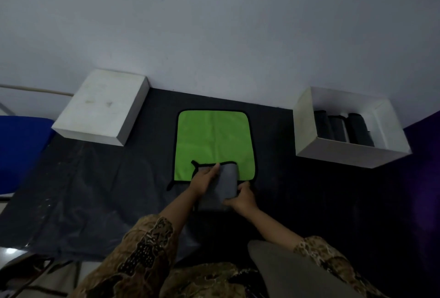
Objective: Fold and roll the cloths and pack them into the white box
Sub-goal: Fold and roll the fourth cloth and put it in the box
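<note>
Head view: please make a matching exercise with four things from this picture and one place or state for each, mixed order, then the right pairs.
Things:
1. green cloth
2. grey cloth
3. open white box
4. closed white box

Descriptions:
A. far left, by the wall
B. spread flat on the dark mat
C. under both hands, partly folded
D. far right, dark rolls inside

Pairs: 1-B, 2-C, 3-D, 4-A

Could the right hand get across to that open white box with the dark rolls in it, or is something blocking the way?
Probably yes. The open white box sits on the right hand's own side, and only bare dark mat lies between them. For now that hand grips the folded grey cloth, so it would carry that along.
</note>
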`<act>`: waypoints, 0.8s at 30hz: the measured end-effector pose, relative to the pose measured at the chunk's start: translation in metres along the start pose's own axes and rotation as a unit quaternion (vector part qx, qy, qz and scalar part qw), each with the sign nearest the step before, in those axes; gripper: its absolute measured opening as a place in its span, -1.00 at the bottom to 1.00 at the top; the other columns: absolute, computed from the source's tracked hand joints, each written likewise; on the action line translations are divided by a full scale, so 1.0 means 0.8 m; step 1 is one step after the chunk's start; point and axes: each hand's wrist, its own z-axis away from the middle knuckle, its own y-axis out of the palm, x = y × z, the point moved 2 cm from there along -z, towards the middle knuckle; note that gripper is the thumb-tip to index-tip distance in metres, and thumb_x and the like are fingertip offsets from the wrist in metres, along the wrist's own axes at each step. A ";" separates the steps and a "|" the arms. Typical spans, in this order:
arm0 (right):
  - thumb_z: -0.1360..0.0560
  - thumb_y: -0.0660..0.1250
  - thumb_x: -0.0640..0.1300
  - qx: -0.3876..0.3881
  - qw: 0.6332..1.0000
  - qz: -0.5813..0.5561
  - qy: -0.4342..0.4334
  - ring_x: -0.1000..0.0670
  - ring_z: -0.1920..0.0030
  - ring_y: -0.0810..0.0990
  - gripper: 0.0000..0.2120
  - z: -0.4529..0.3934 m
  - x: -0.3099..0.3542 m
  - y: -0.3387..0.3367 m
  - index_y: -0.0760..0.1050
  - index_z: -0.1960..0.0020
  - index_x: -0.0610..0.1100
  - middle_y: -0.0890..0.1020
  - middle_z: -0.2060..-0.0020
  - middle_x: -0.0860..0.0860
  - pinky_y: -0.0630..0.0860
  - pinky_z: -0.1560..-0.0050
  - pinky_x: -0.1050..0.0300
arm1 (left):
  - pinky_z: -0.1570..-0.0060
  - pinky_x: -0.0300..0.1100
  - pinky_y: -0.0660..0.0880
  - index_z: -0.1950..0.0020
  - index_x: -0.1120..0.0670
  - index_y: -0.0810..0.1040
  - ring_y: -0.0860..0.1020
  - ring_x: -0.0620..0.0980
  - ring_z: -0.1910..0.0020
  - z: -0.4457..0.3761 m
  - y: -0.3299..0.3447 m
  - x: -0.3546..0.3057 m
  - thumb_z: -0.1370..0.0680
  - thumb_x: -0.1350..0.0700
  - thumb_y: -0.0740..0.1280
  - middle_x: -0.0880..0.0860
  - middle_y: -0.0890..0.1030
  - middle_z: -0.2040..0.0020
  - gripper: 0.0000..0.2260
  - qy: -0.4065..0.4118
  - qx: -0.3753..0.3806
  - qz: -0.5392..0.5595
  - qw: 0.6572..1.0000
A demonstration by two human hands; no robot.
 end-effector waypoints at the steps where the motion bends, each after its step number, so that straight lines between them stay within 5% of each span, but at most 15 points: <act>1: -0.25 0.55 -0.28 0.003 1.000 -0.003 -0.018 -0.01 0.05 0.48 -0.46 0.001 0.004 0.001 0.22 0.00 -0.18 0.47 0.04 -0.08 0.37 0.16 0.18 | 0.05 -0.06 0.47 -0.03 0.17 0.61 0.56 0.08 0.04 -0.002 0.000 -0.005 -0.55 -0.12 0.25 0.28 0.61 0.03 -0.63 -0.020 0.002 0.006 1.000; 3: -0.28 0.53 -0.33 0.033 0.997 -0.020 -0.060 -0.01 0.02 0.46 -0.46 0.004 0.013 0.008 0.21 -0.02 -0.18 0.45 0.04 -0.09 0.36 0.12 0.20 | 0.01 0.01 0.47 0.02 0.20 0.62 0.59 0.16 0.02 -0.008 0.000 -0.011 -0.47 -0.20 0.33 0.38 0.60 -0.07 -0.56 -0.038 0.001 0.015 0.999; 6: -0.31 0.53 -0.32 0.101 0.990 -0.050 -0.085 0.02 0.12 0.46 -0.47 0.010 0.025 0.021 0.25 -0.07 -0.15 0.45 0.14 -0.02 0.46 0.18 0.15 | 0.19 -0.14 0.41 0.28 0.10 0.57 0.51 -0.02 0.29 -0.008 0.000 -0.016 -0.38 -0.28 0.38 0.21 0.64 0.20 -0.58 -0.027 0.017 -0.042 0.999; 11: -0.39 0.49 -0.26 0.181 0.978 -0.090 -0.056 0.14 0.32 0.51 -0.51 0.014 0.032 0.036 0.39 -0.25 -0.18 0.53 0.18 0.03 0.47 0.45 0.37 | 0.13 -0.04 0.41 0.18 0.28 0.52 0.54 0.19 0.12 -0.011 -0.030 -0.001 -0.55 -0.02 0.30 0.31 0.58 0.17 -0.66 -0.005 -0.078 -0.107 0.991; 14: -0.47 0.39 -0.28 0.179 0.980 -0.064 -0.057 0.11 0.37 0.48 -0.56 0.013 0.029 0.042 0.40 -0.32 -0.23 0.55 0.20 0.00 0.45 0.43 0.35 | 0.26 -0.12 0.29 0.41 0.13 0.39 0.45 0.07 0.25 -0.009 -0.049 0.012 -0.52 0.04 0.35 0.14 0.48 0.40 -0.65 -0.004 -0.100 -0.126 0.987; 18: -0.47 0.38 -0.25 0.156 0.980 0.051 -0.111 0.11 0.21 0.47 -0.57 0.013 0.029 0.049 0.46 -0.34 -0.16 0.48 0.18 -0.03 0.43 0.18 0.42 | 0.00 -0.08 0.48 0.10 0.29 0.63 0.59 0.18 0.05 -0.004 -0.060 0.025 -0.47 0.04 0.42 0.33 0.65 0.11 -0.72 -0.001 -0.152 -0.153 0.976; 20: -0.43 0.42 -0.19 0.081 0.981 0.113 -0.132 -0.01 0.02 0.50 -0.60 0.011 0.030 0.051 0.53 -0.26 -0.11 0.48 0.07 -0.08 0.42 -0.04 0.33 | 0.14 -0.12 0.43 0.12 0.34 0.61 0.60 0.13 0.16 -0.005 -0.059 0.028 -0.47 0.09 0.42 0.35 0.66 0.14 -0.72 0.019 -0.163 -0.144 0.976; 22: -0.38 0.46 -0.22 0.022 0.991 0.078 -0.110 -0.13 -0.12 0.47 -0.64 0.009 0.029 0.054 0.51 -0.15 -0.20 0.49 -0.07 -0.20 0.38 -0.09 0.19 | 0.27 -0.18 0.32 0.19 0.33 0.59 0.55 0.05 0.26 -0.005 -0.057 0.030 -0.47 0.11 0.42 0.34 0.66 0.19 -0.74 0.027 -0.169 -0.137 0.976; 24: -0.33 0.51 -0.28 0.019 0.997 0.015 -0.071 -0.12 -0.05 0.49 -0.59 0.006 0.031 0.055 0.36 -0.05 -0.20 0.48 -0.05 -0.19 0.41 -0.02 0.16 | 0.30 -0.20 0.28 0.24 0.28 0.57 0.52 0.04 0.28 -0.007 -0.057 0.033 -0.48 0.10 0.41 0.32 0.65 0.22 -0.76 0.026 -0.181 -0.133 0.974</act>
